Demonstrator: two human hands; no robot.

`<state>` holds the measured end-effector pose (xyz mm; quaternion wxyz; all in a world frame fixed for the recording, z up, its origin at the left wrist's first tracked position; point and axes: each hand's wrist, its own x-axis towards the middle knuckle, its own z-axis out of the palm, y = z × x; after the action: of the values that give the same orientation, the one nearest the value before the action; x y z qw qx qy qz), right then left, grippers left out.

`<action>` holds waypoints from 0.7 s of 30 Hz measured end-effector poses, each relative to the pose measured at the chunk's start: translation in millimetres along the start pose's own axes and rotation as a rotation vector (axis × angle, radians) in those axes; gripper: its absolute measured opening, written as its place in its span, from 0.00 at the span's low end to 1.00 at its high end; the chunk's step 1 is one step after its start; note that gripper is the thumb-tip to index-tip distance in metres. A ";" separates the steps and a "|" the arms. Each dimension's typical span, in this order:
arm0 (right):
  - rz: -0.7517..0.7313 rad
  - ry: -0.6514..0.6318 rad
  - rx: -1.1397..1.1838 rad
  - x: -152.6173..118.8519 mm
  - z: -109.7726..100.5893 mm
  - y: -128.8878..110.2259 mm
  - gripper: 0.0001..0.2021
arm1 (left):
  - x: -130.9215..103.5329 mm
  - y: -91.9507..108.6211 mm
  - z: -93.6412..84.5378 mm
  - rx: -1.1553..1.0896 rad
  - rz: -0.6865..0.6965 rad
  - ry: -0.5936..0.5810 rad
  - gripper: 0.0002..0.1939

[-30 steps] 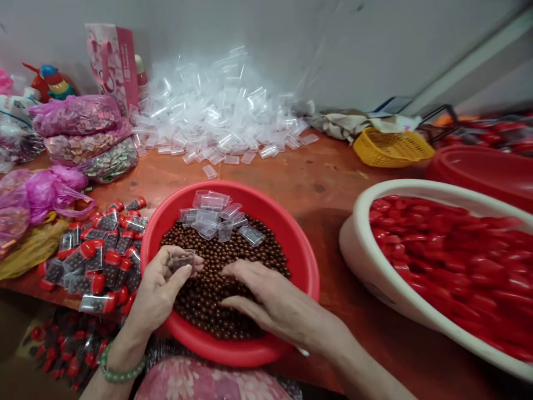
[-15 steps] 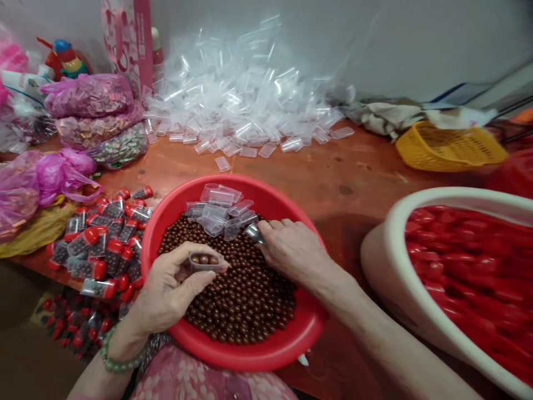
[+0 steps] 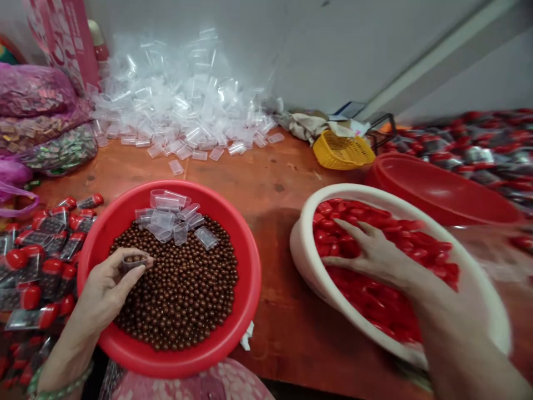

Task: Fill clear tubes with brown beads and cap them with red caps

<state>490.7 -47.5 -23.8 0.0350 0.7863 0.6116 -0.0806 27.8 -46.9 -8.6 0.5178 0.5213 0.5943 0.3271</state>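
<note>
My left hand (image 3: pixel 104 286) grips a small clear plastic container (image 3: pixel 134 264) between thumb and fingers, its open end up and brown balls inside. It is over the left side of a red basin (image 3: pixel 250 250) of glossy brown balls (image 3: pixel 187 294). Several empty clear containers (image 3: pixel 162 214) lie on the balls at the back, and a single clear container (image 3: pixel 206 238) rests just right of them. On the right, my right hand (image 3: pixel 375 253) is spread open over red plastic caps (image 3: pixel 366 305) in a white tub (image 3: pixel 307 222). Its fingertips reach among the caps.
Filled containers with red caps (image 3: pixel 45 239) are heaped left of the basin. Clear empties (image 3: pixel 187 105) form a large pile against the wall. A yellow basket (image 3: pixel 343 151), a red basin (image 3: pixel 441 186) and more capped containers (image 3: pixel 470 144) stand at the back right.
My right hand has left the brown balls, where a clear container now lies, and moved right over the red caps. My left hand still holds its container. The view has swung right.
</note>
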 end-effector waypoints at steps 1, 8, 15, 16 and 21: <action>0.005 -0.014 0.003 3.8 7.3 6.5 0.32 | 0.0 0.8 0.6 -0.010 -0.005 0.000 0.14; 0.035 -0.017 0.039 12.3 47.2 23.1 0.25 | -0.4 7.2 3.6 -0.048 -0.057 0.048 0.13; 0.021 -0.026 0.038 18.0 59.2 33.0 0.23 | -2.7 4.3 1.5 -0.093 -0.076 0.055 0.11; 0.019 -0.026 0.041 19.0 58.8 33.8 0.22 | -3.2 4.9 1.1 -0.111 -0.073 0.055 0.11; -0.006 0.031 0.071 20.7 55.7 34.9 0.16 | 3.6 23.0 12.4 -0.125 0.044 -0.250 0.08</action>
<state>524.7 -45.0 -83.7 -0.0028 0.7863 0.6112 -0.0904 46.4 -39.8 8.7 0.6120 0.5376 0.4919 0.3075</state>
